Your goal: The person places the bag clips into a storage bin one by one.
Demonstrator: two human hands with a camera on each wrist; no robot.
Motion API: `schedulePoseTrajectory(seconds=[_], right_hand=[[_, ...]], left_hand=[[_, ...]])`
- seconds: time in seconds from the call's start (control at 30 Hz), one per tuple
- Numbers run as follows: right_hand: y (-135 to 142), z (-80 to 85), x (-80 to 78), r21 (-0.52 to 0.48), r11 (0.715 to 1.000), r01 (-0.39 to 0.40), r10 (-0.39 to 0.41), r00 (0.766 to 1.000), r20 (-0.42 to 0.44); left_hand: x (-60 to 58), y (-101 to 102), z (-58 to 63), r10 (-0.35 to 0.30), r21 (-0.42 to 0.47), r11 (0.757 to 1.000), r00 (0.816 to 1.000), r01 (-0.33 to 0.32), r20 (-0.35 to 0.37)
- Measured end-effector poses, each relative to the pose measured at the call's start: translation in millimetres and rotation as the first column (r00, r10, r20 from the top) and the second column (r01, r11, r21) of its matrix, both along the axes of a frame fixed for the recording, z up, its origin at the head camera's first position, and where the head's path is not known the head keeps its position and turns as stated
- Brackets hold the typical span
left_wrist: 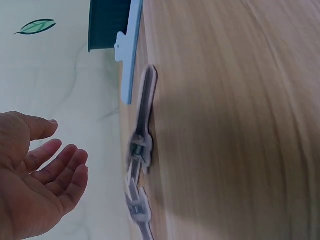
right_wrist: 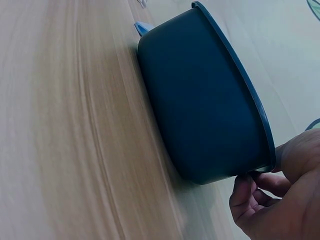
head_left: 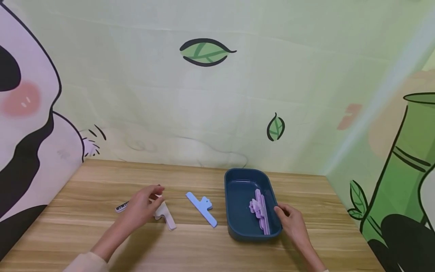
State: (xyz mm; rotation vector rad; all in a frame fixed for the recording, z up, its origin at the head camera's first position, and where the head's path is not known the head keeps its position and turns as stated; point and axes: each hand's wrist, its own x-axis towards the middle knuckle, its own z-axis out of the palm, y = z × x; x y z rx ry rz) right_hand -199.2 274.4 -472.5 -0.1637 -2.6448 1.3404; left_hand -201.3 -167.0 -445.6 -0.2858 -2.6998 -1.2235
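My left hand (head_left: 142, 207) is raised over the left part of the table, fingers loosely bent and holding nothing. Below it lies a whitish bag clip (head_left: 166, 217); the left wrist view shows a second pale clip (left_wrist: 138, 207) end to end with it, mostly hidden by the hand in the head view. A light blue bag clip (head_left: 201, 209) rests between that hand and a dark blue plastic basin (head_left: 238, 223). Purple bag clips (head_left: 259, 213) lie inside the basin along its right side. With thumb and fingers, my right hand (head_left: 293, 223) pinches the basin's right rim near the front corner.
The wood-grain table (head_left: 190, 249) ends at a pale green printed cloth (head_left: 142, 94) behind it. More printed cloth with panda and bamboo drawings rises at both sides.
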Motion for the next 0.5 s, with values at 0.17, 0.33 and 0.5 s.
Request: schedulePoseTrajectory(seconds=[0.17,0.33,0.5], right_hand=[[-0.7,0.6,-0.5,0.009,1.000,0.001,-0.001,1.000,-0.001],[-0.4,0.1,-0.7,0.011,1.000,0.004,-0.004,1.000,0.006],[0.0,0.9,-0.3,0.008,1.000,0.003,-0.003,1.000,0.015]], left_hand=[[2.5,-7.7,-5.9,-0.013,-0.008,1.000,1.000,0.013,-0.008],[4.2,-12.7,-10.6,-0.005,-0.016,1.000,1.000,0.005,-0.010],[5.6,-15.8,-14.2,0.020,-0.036,0.999,1.000,-0.020,0.010]])
